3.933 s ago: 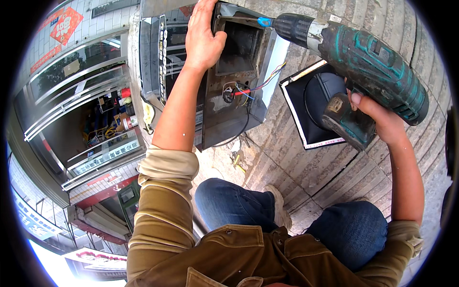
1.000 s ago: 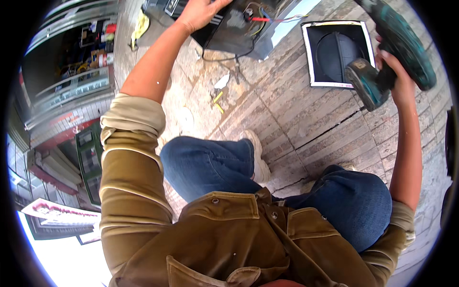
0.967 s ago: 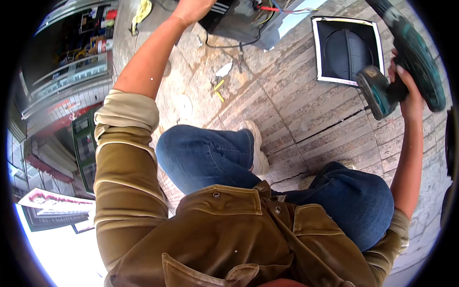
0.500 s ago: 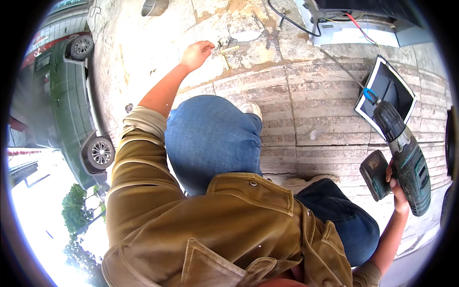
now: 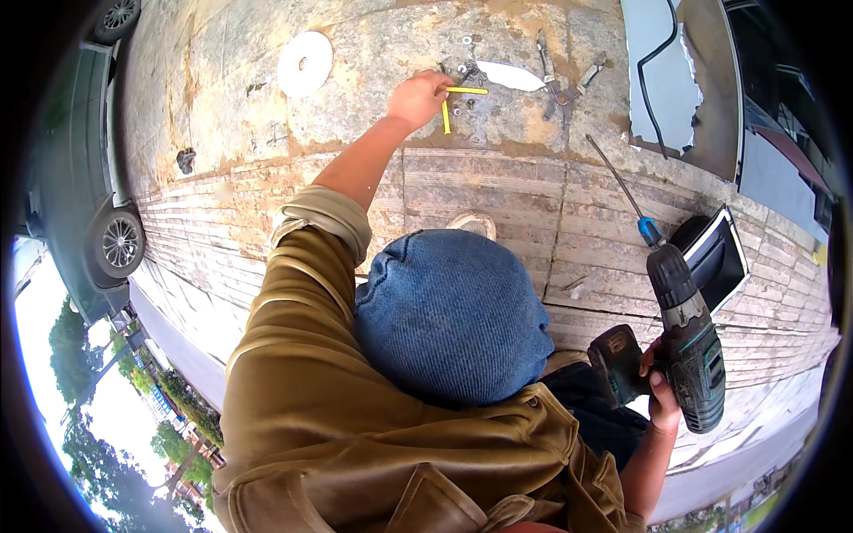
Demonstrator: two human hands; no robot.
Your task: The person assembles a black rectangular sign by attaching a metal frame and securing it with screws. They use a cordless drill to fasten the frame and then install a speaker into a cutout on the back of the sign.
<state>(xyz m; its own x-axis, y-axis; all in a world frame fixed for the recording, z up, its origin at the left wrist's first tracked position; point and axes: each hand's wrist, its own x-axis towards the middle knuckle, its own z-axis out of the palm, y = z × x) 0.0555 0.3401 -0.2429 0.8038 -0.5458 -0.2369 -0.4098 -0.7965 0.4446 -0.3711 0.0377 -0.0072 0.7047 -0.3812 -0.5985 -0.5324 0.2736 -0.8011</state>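
Note:
My left hand (image 5: 421, 99) reaches down to the paving, its fingers drawn together among small metal hardware. Whatever they pinch is too small to name. Beside the fingertips lie two yellow strips (image 5: 446, 115), with a nut (image 5: 467, 40) and other small fittings scattered around. A pale, blade-shaped piece (image 5: 511, 76) and dark pliers-like tools (image 5: 560, 91) rest just to the right. My right hand (image 5: 663, 401) grips the handle of a cordless drill (image 5: 691, 355), held up at the right with its long bit (image 5: 615, 176) angled forward. A blue collar (image 5: 649, 231) sits at the bit's base.
A white disc with a centre hole (image 5: 305, 65) lies at far left. An open metal housing (image 5: 680, 80) with a black cable stands at far right. A white-framed dark panel (image 5: 724, 262) is behind the drill. A green vehicle (image 5: 75, 169) is parked at left.
My view has swung, so the ground things sit lower and further right. My left hand has come closer against the small hardware. My right hand still holds the drill.

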